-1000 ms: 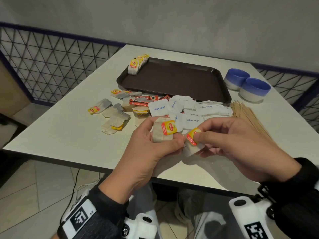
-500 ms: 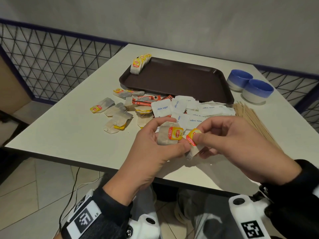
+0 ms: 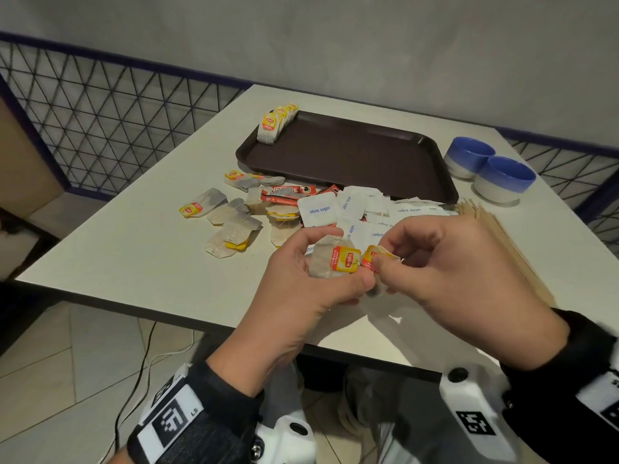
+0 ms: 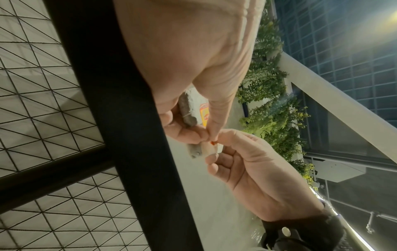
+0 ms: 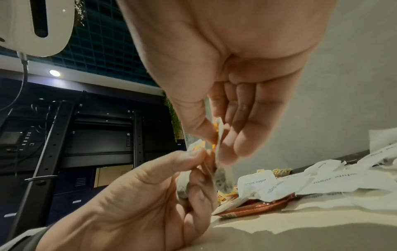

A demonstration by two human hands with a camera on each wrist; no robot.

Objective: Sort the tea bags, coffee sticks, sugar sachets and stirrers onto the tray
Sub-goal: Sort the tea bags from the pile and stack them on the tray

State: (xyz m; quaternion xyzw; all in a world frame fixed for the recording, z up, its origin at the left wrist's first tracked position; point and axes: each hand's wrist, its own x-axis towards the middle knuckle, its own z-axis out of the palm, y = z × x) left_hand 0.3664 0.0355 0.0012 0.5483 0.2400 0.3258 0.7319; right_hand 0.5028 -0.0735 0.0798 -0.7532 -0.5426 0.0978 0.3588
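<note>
My left hand (image 3: 315,283) holds a tea bag (image 3: 326,259) with a yellow and red tag above the table's near edge. My right hand (image 3: 445,272) pinches the tag of a second tea bag (image 3: 375,259) right beside it; the two bags touch. In the right wrist view that second bag (image 5: 223,176) hangs from the right thumb and fingers. A brown tray (image 3: 351,159) lies at the back with a row of tea bags (image 3: 276,123) standing in its far left corner. Loose tea bags (image 3: 231,226), red coffee sticks (image 3: 288,194), white sugar sachets (image 3: 351,209) and wooden stirrers (image 3: 495,232) lie before the tray.
Two blue and white bowls (image 3: 489,172) stand to the right of the tray. The white table (image 3: 140,249) has bare surface at the left. A mesh railing (image 3: 100,122) runs behind and to the left of the table.
Both hands have drawn a little closer together, so the two tea bag tags now sit side by side. The piles and tray are unchanged.
</note>
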